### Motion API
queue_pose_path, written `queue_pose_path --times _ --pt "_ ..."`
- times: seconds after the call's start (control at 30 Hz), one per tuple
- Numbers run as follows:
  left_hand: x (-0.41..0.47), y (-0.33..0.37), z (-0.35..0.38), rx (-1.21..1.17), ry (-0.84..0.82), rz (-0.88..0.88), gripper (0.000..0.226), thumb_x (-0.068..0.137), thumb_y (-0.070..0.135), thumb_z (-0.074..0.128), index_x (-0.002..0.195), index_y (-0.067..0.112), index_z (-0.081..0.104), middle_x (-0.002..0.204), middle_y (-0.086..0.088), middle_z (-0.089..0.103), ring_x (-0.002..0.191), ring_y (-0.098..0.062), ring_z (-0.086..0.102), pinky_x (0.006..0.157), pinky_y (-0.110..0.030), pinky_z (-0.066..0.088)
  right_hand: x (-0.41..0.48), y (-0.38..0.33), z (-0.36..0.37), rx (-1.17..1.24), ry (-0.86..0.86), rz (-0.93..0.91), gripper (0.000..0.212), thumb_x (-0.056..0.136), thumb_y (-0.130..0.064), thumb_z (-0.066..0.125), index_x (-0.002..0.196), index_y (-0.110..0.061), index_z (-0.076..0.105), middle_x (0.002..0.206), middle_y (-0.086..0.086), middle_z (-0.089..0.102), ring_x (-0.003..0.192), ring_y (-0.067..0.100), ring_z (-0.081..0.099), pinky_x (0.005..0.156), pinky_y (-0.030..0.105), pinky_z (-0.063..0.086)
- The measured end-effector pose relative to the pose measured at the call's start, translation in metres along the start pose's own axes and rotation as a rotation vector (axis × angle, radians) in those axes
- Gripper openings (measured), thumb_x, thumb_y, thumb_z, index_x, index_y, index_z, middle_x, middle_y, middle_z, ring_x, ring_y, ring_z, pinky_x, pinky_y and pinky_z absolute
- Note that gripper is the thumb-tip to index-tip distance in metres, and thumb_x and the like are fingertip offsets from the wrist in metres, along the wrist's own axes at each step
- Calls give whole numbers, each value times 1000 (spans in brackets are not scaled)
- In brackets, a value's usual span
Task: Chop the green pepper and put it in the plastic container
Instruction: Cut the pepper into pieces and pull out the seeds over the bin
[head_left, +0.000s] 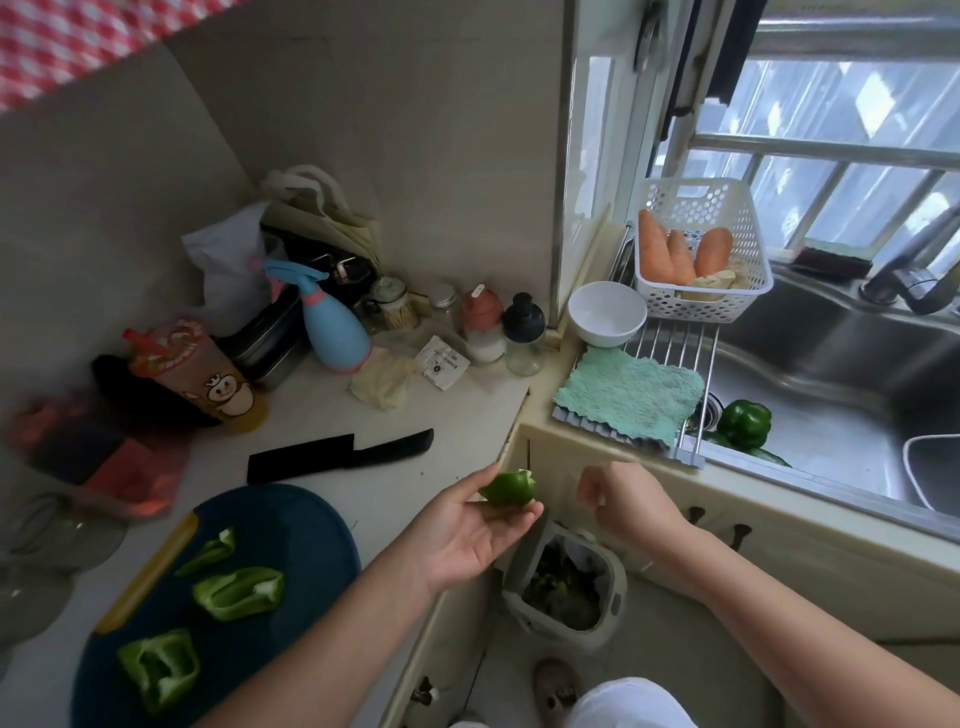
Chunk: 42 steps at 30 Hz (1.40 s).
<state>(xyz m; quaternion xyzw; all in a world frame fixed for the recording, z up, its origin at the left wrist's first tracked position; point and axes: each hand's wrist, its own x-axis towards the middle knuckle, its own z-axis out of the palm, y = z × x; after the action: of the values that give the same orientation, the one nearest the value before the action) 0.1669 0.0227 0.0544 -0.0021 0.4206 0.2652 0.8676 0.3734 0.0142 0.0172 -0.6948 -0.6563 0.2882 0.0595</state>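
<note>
The left hand (467, 530) lay palm up, its fingers nearly straight, pinching a pepper piece (509, 487) between thumb and fingertips; the piece was bright green with a pale, ragged inner rim, and it hung just past the counter's right edge, above the open waste bin (617, 582) on the floor; the right hand (623, 501), just right of the piece and apart from it, was curled into a loose fist with its back to the camera, nothing seen in it. The counter (405, 415) ended at a corner beside the hands, where it met the sink unit; bare floor showed around the bin. On the blue cutting board (291, 525), at the near left, lay 3 cut pepper sections (239, 592), hollow side up with pale ribs showing, each apart from the others; a black knife (337, 457) lay on the counter just beyond the board; 1 whole green pepper (744, 423) sat in the sink (831, 364) at the far right.
</note>
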Motion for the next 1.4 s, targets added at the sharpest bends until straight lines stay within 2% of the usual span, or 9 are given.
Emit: queue_pose_path --times 0.33,0.43,0.53,0.63,0.77,0.9,1.1,1.23,1.4 --pt "3 -9 -1 -7 3 -38 58 85 27 61 127 -10 46 103 -28 61 84 -33 68 68 -34 60 7 23 18 -49 -96 -63 32 76 7 44 88 -16 62 84 -2 63 80 21 58 69 31 47" --pt "2 -13 -1 5 14 -26 56 83 26 61 124 -11 48 100 -29 63 84 -33 67 72 -33 58 4 26 24 -33 -51 -66 22 82 -1 44 91 -15 59 84 4 65 80 26 60 67 34 46" --pt "0 -17 -5 20 19 -20 55 82 25 61 122 -10 49 101 -28 63 86 -32 67 73 -33 59 2 26 26 -40 -24 -60 12 88 -13 51 86 -20 60 79 -4 63 76 19 58 63 28 42" --pt "-3 -16 -12 33 41 20 50 82 22 62 121 -8 52 102 -26 63 90 -32 66 69 -34 59 3 25 25 -39 -44 -61 28 82 -9 56 65 -30 50 66 -14 54 69 12 52 56 22 35" --pt "-14 -11 -23 15 55 70 50 81 16 62 125 -5 50 103 -26 62 90 -33 66 73 -36 59 11 20 30 -39 -104 -91 34 77 2 50 62 -28 51 68 -11 55 68 12 53 52 17 35" --pt "-29 0 -39 86 108 140 44 81 9 57 121 -9 51 104 -27 63 86 -32 68 72 -34 59 18 3 35 -65 -125 -152 24 75 3 47 75 -18 59 77 1 63 73 20 57 61 29 45" --pt "-72 29 -75 273 285 289 21 92 4 49 108 -9 55 95 -24 66 87 -30 67 72 -33 59 27 -22 33 -139 -100 -126 27 86 -11 48 65 -28 47 71 -5 58 64 15 54 53 23 39" --pt "-100 52 -107 327 407 423 16 95 2 46 99 -4 59 89 -21 67 82 -28 66 70 -35 59 27 -53 25 -77 -62 -174 14 92 -17 53 97 -20 66 96 -1 68 80 15 63 72 28 52" --pt "-122 85 -157 777 830 643 15 91 0 51 88 11 62 96 -15 66 81 -21 62 63 -29 55 34 -136 30 5 -71 -421 30 89 -37 62 115 -24 60 108 -10 55 87 6 56 82 21 49"
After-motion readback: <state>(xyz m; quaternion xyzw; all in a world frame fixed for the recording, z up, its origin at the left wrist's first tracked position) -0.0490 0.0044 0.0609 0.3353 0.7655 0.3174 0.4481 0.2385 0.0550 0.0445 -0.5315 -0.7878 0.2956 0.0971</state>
